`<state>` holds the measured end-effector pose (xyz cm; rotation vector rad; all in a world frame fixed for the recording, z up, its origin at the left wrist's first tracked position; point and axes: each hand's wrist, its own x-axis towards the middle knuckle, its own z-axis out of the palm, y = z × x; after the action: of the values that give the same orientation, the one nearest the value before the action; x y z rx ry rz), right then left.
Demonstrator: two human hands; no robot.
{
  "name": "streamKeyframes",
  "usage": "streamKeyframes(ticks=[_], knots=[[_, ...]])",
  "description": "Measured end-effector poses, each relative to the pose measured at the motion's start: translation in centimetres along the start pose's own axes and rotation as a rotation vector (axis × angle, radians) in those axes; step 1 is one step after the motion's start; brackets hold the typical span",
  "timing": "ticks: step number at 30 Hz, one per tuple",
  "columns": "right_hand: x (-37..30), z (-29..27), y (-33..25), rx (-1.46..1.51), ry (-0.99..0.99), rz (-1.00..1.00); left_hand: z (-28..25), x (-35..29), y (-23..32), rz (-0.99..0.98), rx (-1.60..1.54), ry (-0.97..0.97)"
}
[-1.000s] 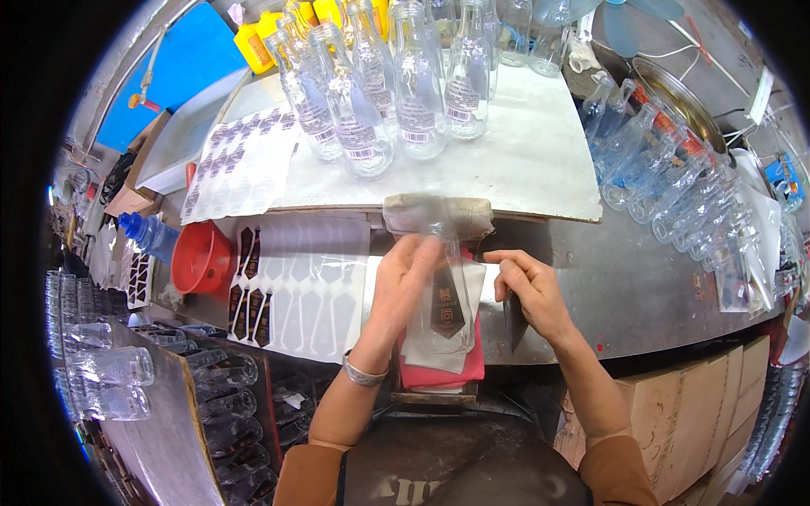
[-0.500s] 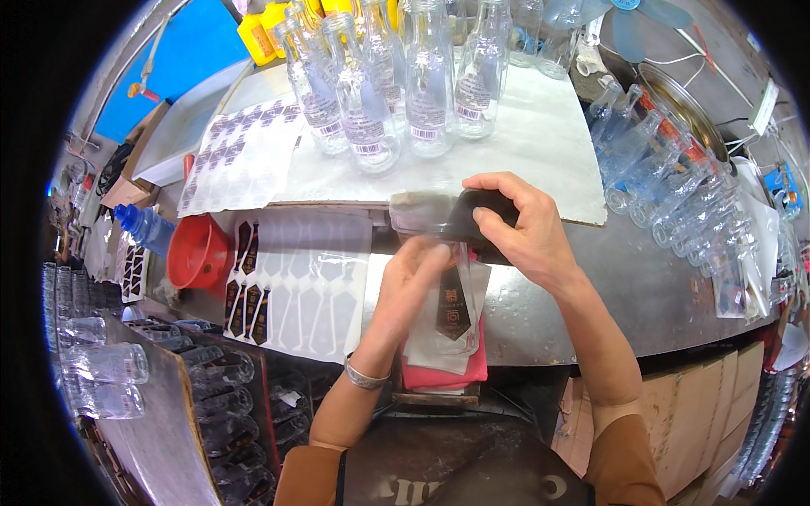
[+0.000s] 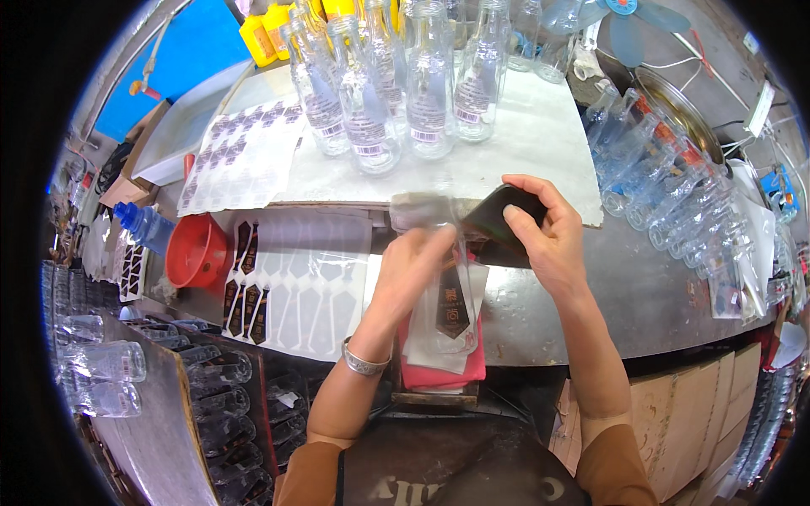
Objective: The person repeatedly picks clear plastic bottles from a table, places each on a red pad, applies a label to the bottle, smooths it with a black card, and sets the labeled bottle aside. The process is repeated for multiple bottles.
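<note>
A flat dark pad [image 3: 509, 213], perhaps a scraper, is pinched in my right hand [image 3: 553, 236], the thumb on its face and the fingers behind. My left hand [image 3: 411, 270] sits beside it over the work spot, its fingertips smeared by motion, so I cannot tell whether they grip anything. Below those fingertips, a black tie-shaped label [image 3: 453, 305] with gold marks points its wide end toward me. It lies over white sheets [image 3: 422, 350] and a pink cloth [image 3: 439, 374]. Clear, glassy material [image 3: 419, 209] shows just beyond my left fingers; its shape is blurred.
Several upright clear bottles [image 3: 430, 110] stand on the white board [image 3: 523, 160]. Left are a tie-label sheet [image 3: 316, 287], a red bowl [image 3: 197, 255] and a printed label sheet [image 3: 240, 156]. Bottles [image 3: 666, 185] lie stacked at right. Cardboard [image 3: 683, 413] stands below the bench.
My right hand has moved right with the dark pad, away from the left fingers, and the pad is now tilted. My left hand has shifted slightly up and right.
</note>
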<state>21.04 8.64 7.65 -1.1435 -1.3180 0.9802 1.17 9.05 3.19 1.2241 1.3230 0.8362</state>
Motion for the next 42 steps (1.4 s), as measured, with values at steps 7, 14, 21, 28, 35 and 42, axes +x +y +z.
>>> streamKeyframes(ticks=[7,14,21,28,35,42], knots=[[-1.7,-1.5,0.8,0.057,0.041,0.069,-0.4,-0.5,0.0,-0.033,-0.151,-0.05],[-2.4,-1.7,0.6,0.102,-0.007,0.102,0.0,-2.2,-1.9,0.023,-0.295,-0.072],[-1.3,0.8,-1.5,0.092,-0.206,0.083,-0.6,-2.8,-1.4,-0.035,-0.34,-0.08],[-0.3,3.0,-2.8,-0.573,-0.152,-0.726,-2.5,-7.4,-2.6,0.403,-0.07,-0.113],[-10.0,3.8,-3.5,-0.517,-0.602,-0.582,-1.5,-10.5,-6.5,0.642,0.437,-0.003],[-4.5,4.2,-2.4,-0.682,-0.277,-0.769,-1.2,-10.7,-5.9,0.534,0.307,-0.02]])
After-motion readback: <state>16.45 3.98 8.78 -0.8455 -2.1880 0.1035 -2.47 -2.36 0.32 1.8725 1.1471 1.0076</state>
